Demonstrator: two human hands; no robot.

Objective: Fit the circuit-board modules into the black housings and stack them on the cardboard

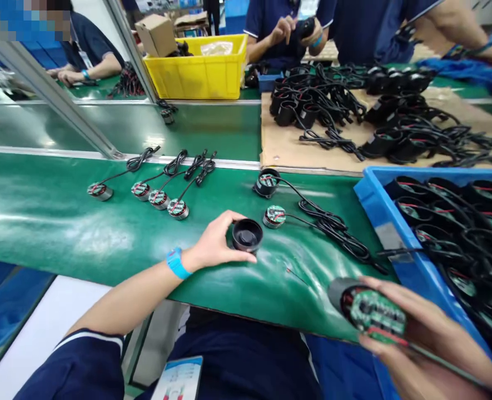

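My left hand (218, 242) is wrapped round the side of a round black cup-shaped housing (247, 235), its open top facing up over the green mat. At the lower right, my right hand (429, 333) grips a metal-cased motor with a green circuit board (377, 312), tilted and blurred by motion, its cable running back past the wrist. Between the hands and farther off, a similar motor (274, 216) with a coiled black cable lies on the mat. Behind it stands a black housing (266, 183) with a board inside.
Several cabled motors (159, 199) lie at the left on the green mat (41, 222). A blue bin (379, 216) of housings is at the right. Beyond are cardboard (283, 147) with more housings, a yellow crate (195, 75), a metal post (66, 83) and other people.
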